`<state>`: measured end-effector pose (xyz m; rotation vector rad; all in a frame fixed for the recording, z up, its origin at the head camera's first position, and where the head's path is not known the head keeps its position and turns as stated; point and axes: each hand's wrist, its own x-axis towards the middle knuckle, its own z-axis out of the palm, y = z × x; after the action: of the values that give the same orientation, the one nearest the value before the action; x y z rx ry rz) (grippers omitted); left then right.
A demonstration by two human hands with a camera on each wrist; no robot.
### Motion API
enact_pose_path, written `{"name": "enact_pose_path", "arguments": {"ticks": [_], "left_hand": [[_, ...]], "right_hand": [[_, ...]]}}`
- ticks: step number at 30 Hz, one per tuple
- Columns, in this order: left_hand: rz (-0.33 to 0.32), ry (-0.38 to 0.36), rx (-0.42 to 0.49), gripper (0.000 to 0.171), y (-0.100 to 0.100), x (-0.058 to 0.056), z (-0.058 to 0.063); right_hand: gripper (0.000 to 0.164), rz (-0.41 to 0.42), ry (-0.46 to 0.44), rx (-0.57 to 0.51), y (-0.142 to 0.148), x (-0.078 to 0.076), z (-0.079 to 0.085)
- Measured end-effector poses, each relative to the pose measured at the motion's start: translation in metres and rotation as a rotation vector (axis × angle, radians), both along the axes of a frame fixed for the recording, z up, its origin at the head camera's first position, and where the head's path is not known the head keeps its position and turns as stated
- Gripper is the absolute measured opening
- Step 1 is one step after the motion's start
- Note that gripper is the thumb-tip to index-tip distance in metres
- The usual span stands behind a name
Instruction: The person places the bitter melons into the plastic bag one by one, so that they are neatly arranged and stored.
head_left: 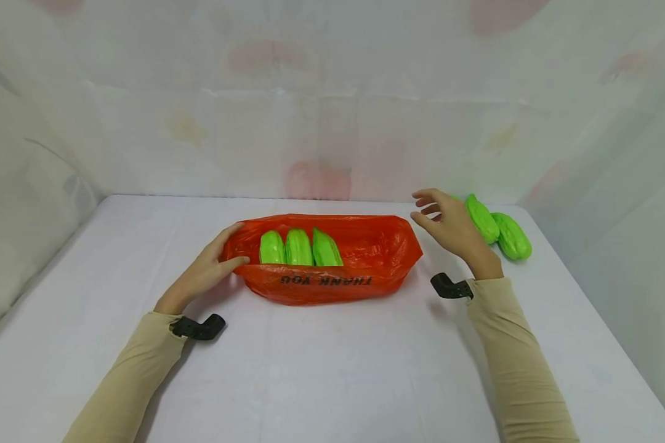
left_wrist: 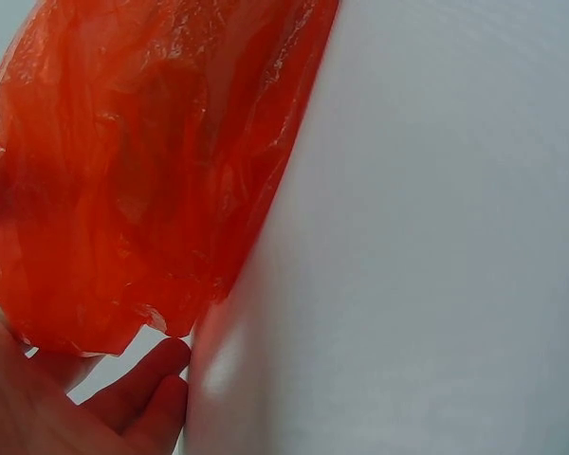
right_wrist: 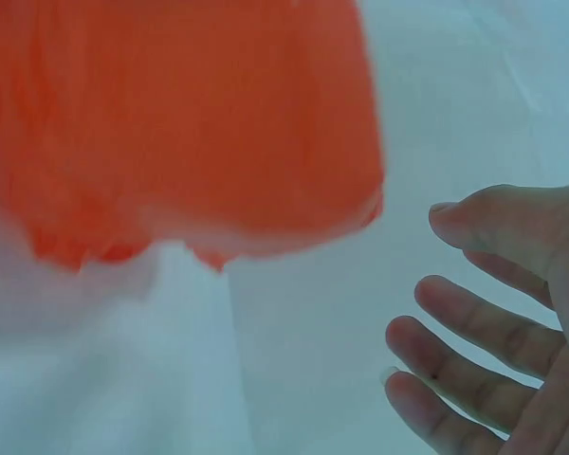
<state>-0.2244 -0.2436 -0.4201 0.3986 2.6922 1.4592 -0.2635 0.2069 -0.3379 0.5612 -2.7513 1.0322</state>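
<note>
A red plastic bag (head_left: 321,286) printed "THANK YOU" lies on its side with its mouth open, and three bright green, ridged, long fruits (head_left: 299,247) sit side by side in its left half. My left hand (head_left: 205,271) holds the bag's left end, thumb on the near rim and fingers along the far side. In the left wrist view, its curled fingers (left_wrist: 152,389) show at the red film's edge. Off the bag's right end, my right hand (head_left: 449,227) is raised with spread, slightly bent fingers and nothing in them; the right wrist view shows a gap to the bag.
Two more green fruits (head_left: 514,236) lie at the table's back right, beyond my right hand, and a bit of green shows behind that hand. The white-covered table (head_left: 332,369) ends at a hanging pale cloth (head_left: 399,147) at the back. Each wrist carries a black camera mount (head_left: 199,327).
</note>
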Motion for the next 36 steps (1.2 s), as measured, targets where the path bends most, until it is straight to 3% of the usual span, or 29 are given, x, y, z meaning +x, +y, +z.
{"name": "enact_pose_path", "arguments": {"ticks": [17, 23, 28, 36], "left_hand": [[0.005, -0.011, -0.005, 0.075, 0.0, 0.002, 0.002], [0.006, -0.012, -0.006, 0.075, 0.001, 0.001, 0.003], [0.007, -0.01, -0.009, 0.075, 0.001, 0.0, 0.002], [-0.002, -0.013, 0.004, 0.075, 0.0, 0.0, 0.002]], "right_hand": [[0.041, -0.103, 0.05, 0.036, 0.03, -0.015, -0.026], [0.039, -0.186, 0.117, 0.027, 0.042, -0.023, -0.035], [0.039, -0.189, 0.153, 0.005, 0.051, -0.026, -0.041], [0.042, -0.217, 0.101, 0.034, 0.06, -0.028, -0.045]]}}
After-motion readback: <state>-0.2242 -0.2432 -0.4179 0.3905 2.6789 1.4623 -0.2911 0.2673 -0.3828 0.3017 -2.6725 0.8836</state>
